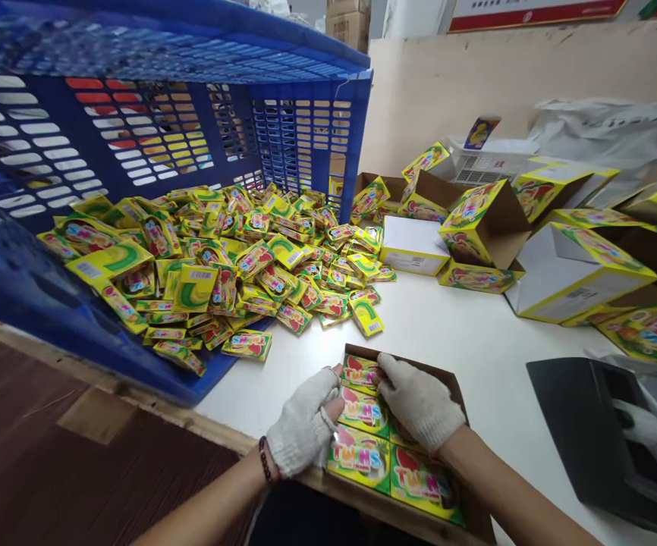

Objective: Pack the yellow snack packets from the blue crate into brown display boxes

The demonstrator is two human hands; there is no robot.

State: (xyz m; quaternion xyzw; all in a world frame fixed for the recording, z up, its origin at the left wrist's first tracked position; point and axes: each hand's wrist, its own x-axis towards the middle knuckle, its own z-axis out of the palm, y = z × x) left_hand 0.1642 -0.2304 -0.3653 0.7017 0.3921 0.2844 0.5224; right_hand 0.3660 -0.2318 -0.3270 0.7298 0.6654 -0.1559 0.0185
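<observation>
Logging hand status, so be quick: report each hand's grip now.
Left hand: half-curled at the box's left side; firm hold cannot be told.
Right hand: half-curled at the farthest boxed pack; hold cannot be told.

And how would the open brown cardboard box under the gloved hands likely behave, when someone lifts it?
The box may flex, since its walls look thin. It is probably heavier than bare cardboard, because rectangular yellow-and-green packs sit inside. Tilted, it could spill, as its top is open.
</observation>
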